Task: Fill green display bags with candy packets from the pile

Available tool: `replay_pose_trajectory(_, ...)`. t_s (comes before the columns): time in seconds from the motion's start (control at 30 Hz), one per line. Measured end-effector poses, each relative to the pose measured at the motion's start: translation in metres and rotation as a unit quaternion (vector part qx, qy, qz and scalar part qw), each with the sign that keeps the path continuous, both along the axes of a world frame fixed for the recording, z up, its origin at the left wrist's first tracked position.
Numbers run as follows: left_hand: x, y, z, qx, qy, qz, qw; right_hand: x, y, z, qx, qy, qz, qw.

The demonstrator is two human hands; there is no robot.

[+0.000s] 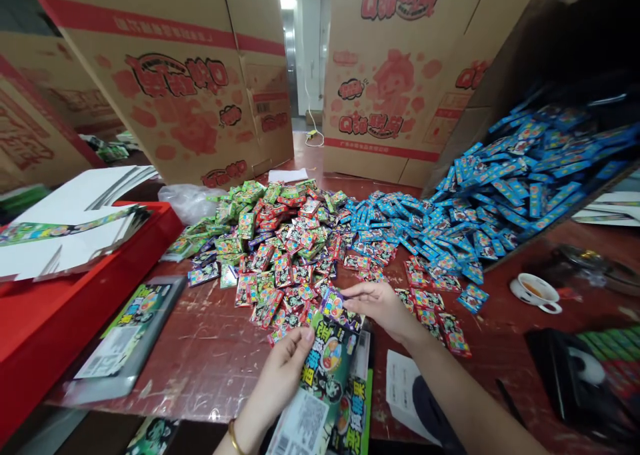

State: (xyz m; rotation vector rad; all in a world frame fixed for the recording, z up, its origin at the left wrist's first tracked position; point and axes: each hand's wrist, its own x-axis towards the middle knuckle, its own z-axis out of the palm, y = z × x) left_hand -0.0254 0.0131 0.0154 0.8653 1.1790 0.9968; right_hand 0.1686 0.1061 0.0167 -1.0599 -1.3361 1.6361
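My left hand [283, 368] is closed on the edge of a green-and-black printed candy pouch [325, 368], tilted over the table's front edge. Between the fingers and thumb of my right hand [380, 307] is a small purple candy packet [332, 304], at the top end of the pouch. Whether part of that packet sits inside the pouch, I cannot tell. Another printed pouch [356, 408] shows beneath the held one. Just beyond both hands lies a heap of small red, green and purple packets [283, 268].
Blue packets [535, 168] spill from a tipped carton at right. A white cup [536, 292] of brown liquid stands near it. Printed cartons [190, 108] line the back. At left are a red tray [100, 302] with white-backed sheets and a stack of flat pouches [135, 328].
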Motion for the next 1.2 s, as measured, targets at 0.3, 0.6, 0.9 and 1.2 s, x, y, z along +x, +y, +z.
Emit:
replay_pose_trajectory(0.3,0.004,0.011,-0.001,-0.004,0.001,0.022,1.000,-0.009,-0.004,-0.005,0.161,-0.053,-0.007,0.986)
replay_pose_trajectory(0.6,0.017,0.045,-0.023,-0.043,0.053,0.059,0.996,-0.001,0.010,-0.032,0.122,0.014,-0.049,0.991)
replay_pose_trajectory(0.9,0.041,0.040,0.004,0.071,0.055,-0.122,0.989,0.038,0.016,0.006,0.236,-0.046,0.139,0.961)
replay_pose_trajectory(1.2,0.039,0.035,-0.014,0.064,0.087,-0.047,0.993,0.027,0.008,-0.017,0.175,-0.030,0.015,0.984)
